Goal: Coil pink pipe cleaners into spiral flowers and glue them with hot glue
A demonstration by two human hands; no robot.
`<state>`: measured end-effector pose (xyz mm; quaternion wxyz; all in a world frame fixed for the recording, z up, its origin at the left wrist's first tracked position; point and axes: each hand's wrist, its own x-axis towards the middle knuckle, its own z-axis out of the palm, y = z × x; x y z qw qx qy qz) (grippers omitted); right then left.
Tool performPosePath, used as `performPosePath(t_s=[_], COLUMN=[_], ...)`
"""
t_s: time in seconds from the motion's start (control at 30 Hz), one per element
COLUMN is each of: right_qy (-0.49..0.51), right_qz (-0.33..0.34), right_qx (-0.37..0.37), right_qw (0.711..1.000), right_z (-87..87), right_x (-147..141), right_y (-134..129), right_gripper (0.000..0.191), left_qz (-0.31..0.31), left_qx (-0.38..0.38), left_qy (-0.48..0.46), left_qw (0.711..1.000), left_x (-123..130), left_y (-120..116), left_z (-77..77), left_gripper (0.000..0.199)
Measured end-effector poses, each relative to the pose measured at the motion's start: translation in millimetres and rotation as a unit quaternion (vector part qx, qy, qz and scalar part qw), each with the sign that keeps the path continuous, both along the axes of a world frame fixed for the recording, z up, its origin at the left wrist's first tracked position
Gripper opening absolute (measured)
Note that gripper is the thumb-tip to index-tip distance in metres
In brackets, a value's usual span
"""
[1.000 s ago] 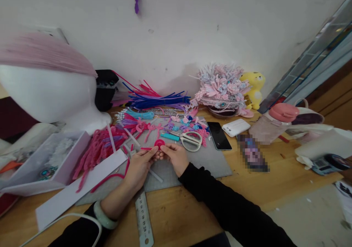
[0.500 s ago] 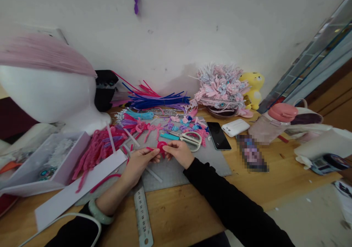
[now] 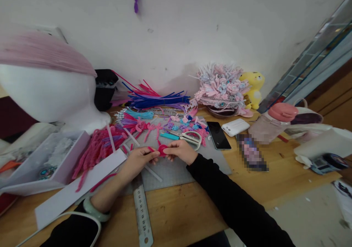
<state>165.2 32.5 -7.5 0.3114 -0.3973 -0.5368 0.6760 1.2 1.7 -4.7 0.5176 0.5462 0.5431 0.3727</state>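
Observation:
Between my two hands is a pink pipe cleaner (image 3: pixel 162 150) bent into a small looped shape, held over the grey cutting mat (image 3: pixel 176 175). My left hand (image 3: pixel 143 157) pinches it from the left, with a short pink end showing above the fingers. From the right, my right hand (image 3: pixel 180 151) grips the loop between thumb and fingers. Just beyond the hands lie scissors (image 3: pixel 192 139) with pale handles and a blue-handled tool (image 3: pixel 169 136). A steel ruler (image 3: pixel 142 214) sits below my left hand.
To the left are a white box (image 3: pixel 74 159), pink pipe cleaners (image 3: pixel 101 140) and a mannequin head (image 3: pixel 55 96). A decorated headpiece (image 3: pixel 220 87) stands at the back. On the right are a phone (image 3: pixel 219 135), a white device (image 3: pixel 235 127) and a pink-lidded bottle (image 3: pixel 275 124).
The pink loop has turned and looks flatter, with an end now pointing up and away. My right hand has shifted slightly right; my left forearm has moved a little left.

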Motion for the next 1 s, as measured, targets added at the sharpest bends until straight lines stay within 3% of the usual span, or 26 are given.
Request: performPosePath(t_s=[0.33,0.57,0.87,1.0], right_qy=[0.014,0.033,0.011,0.011], right_qz=[-0.004,-0.068,-0.033,-0.061], right_qx=[0.011,-0.009,0.004,0.015], right_qw=[1.0,0.997,0.999,0.998], right_z=[0.3,-3.8,-9.6,-10.5], right_x=[-2.0,-7.0,-7.7,-8.9], right_y=[-3.6,-3.6,-3.3,-3.0], right_gripper=[0.026,0.028,0.032,0.03], left_qz=[-0.043,-0.044,-0.013,-0.011], left_qx=[-0.004,-0.01,-0.031,-0.035], left_qy=[-0.013,-0.032,-0.062,-0.059], left_qw=[0.999,0.998,0.998,0.998], left_x=[-4.4,3.0,3.8,2.8], left_y=[2.3,-3.2,-3.3,-4.1], left_z=[3.7,3.4,1.3,1.6], left_gripper=[0.022,0.023,0.021,0.019])
